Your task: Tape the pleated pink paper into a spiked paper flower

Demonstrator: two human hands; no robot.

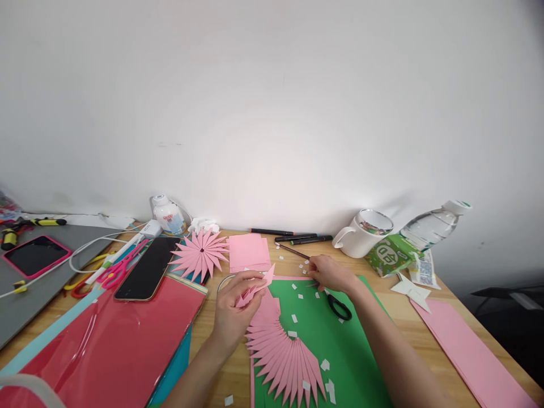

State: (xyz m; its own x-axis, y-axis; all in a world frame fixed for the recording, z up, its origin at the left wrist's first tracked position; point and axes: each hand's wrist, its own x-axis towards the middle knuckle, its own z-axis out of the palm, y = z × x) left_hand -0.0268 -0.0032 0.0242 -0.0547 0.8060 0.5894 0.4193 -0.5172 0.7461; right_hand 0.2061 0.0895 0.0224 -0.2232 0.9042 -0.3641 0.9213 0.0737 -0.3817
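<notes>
A small folded pink paper (255,288) is pinched in my left hand (238,303), above the upper left edge of the green sheet (340,351). My right hand (329,272) has its fingers closed at the end of a thin dark stick (293,250), near the top of the green sheet. Black-handled scissors (339,306) lie just below that hand, their blades partly hidden. A curved fan of folded pink pieces (289,362) rests on the green sheet among small white paper scraps (325,364). Behind my left hand are a round pink paper star (202,250) and square pink sheets (247,252).
Black markers (304,238), a white mug (361,235), a green packet (389,255) and a clear bottle (433,226) stand or lie along the back. A phone (147,269), pink scissors (117,272) and a red folder (110,340) are left. Pink strips (471,351) lie right.
</notes>
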